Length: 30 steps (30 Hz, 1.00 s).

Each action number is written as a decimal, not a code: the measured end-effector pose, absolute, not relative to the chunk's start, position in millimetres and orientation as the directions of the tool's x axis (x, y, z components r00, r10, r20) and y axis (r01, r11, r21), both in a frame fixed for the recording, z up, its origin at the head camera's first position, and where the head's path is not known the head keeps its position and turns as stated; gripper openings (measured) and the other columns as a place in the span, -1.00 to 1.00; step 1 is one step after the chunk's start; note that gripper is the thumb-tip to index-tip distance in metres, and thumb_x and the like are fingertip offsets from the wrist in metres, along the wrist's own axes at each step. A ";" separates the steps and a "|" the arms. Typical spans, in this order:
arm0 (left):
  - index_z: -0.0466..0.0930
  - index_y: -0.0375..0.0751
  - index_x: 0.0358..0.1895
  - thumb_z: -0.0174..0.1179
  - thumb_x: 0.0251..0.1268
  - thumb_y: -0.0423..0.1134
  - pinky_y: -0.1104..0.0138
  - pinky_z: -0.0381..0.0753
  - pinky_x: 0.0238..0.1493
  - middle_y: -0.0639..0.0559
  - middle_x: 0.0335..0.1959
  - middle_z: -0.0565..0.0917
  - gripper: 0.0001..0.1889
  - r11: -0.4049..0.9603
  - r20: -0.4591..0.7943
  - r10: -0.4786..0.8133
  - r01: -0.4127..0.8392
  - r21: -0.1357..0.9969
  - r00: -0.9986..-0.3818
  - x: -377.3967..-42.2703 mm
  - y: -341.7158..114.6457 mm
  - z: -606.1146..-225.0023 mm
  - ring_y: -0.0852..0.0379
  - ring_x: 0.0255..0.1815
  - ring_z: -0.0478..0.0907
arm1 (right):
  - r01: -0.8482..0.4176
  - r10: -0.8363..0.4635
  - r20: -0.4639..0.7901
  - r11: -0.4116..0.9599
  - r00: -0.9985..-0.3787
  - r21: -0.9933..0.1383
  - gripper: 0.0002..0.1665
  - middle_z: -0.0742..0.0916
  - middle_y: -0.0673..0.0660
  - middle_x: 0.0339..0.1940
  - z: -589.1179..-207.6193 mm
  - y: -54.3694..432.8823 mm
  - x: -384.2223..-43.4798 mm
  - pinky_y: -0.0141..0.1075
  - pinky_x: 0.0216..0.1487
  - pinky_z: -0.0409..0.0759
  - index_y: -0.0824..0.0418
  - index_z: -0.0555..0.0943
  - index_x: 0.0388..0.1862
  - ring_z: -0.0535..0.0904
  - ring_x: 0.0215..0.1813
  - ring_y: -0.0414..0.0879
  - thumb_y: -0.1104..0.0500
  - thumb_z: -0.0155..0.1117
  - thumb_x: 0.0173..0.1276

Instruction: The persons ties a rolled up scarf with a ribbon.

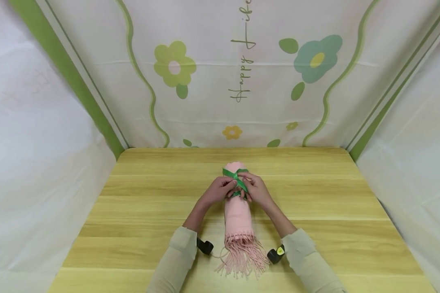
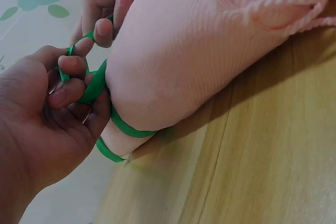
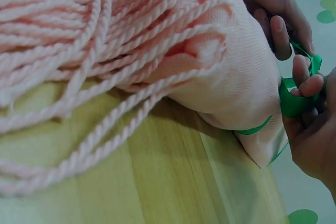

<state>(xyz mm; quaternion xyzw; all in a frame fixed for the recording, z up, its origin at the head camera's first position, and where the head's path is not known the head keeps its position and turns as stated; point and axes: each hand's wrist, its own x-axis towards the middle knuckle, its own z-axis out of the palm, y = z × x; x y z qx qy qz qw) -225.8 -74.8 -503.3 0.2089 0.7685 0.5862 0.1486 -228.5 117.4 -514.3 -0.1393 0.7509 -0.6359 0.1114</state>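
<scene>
A pink knitted scarf (image 1: 238, 217), rolled into a cylinder, lies lengthwise on the table, its twisted fringe (image 1: 243, 254) spread toward me. Green ribbon (image 2: 128, 129) is wrapped around the roll, with loops and loose lengths on top near the far end. My left hand (image 1: 216, 190) pinches the ribbon from the left side. From the right, my right hand (image 1: 258, 190) pinches another part of it, thumb and fingers bent around the strip. Both hands are close together above the scarf. In the wrist views, the fingers partly hide the ribbon's crossing.
The wooden table (image 1: 132, 228) extends to both sides of the scarf. Behind it hangs a white floral curtain (image 1: 205, 101), and white fabric walls (image 1: 418, 162) stand at the left and right. Black wrist cameras (image 1: 205, 246) sit near the fringe on both sides.
</scene>
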 end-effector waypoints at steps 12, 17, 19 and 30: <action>0.42 -0.26 -0.56 -0.06 0.62 -0.17 0.41 0.35 -0.53 0.05 -0.69 0.40 -0.55 0.248 0.062 0.489 0.206 0.947 -0.870 -227.9 -77.5 -506.6 0.20 -0.67 0.26 | -0.037 -0.262 -0.010 0.173 -0.965 -0.984 -0.80 0.58 0.07 -0.71 -516.2 112.2 -224.5 -0.33 -0.73 0.33 0.25 0.46 -0.08 0.31 -0.79 -0.17 0.13 -0.05 0.64; 0.44 -0.25 -0.57 -0.02 0.60 -0.14 0.39 0.36 -0.52 -0.01 -0.70 0.40 -0.55 0.265 0.069 0.429 0.199 0.944 -0.901 -226.0 -76.2 -508.3 0.20 -0.67 0.27 | -0.030 -0.234 0.002 0.114 -0.972 -0.993 -0.68 0.58 0.09 -0.69 -517.6 113.2 -225.5 -0.32 -0.71 0.30 0.30 0.43 -0.14 0.31 -0.75 -0.19 0.04 -0.04 0.63; 0.44 -0.25 -0.58 -0.01 0.60 -0.13 0.39 0.35 -0.53 -0.06 -0.70 0.40 -0.54 0.268 0.075 0.401 0.195 0.943 -0.913 -225.0 -75.3 -509.0 0.19 -0.68 0.26 | -0.038 -0.235 0.017 0.084 -0.972 -0.996 -0.63 0.59 0.13 -0.66 -518.0 114.2 -226.2 -0.28 -0.68 0.32 0.34 0.44 -0.15 0.31 -0.73 -0.17 0.02 -0.03 0.62; 0.47 -0.30 -0.55 0.03 0.57 -0.20 0.43 0.33 -0.55 0.04 -0.71 0.39 -0.59 0.213 0.103 0.284 0.167 0.963 -0.953 -221.8 -68.9 -512.5 0.17 -0.67 0.27 | -0.002 -0.231 0.004 -0.009 -0.973 -1.000 -0.79 0.62 0.31 -0.55 -495.1 116.5 -213.8 -0.21 -0.58 0.40 0.40 0.50 -0.17 0.37 -0.64 0.05 0.23 0.08 0.57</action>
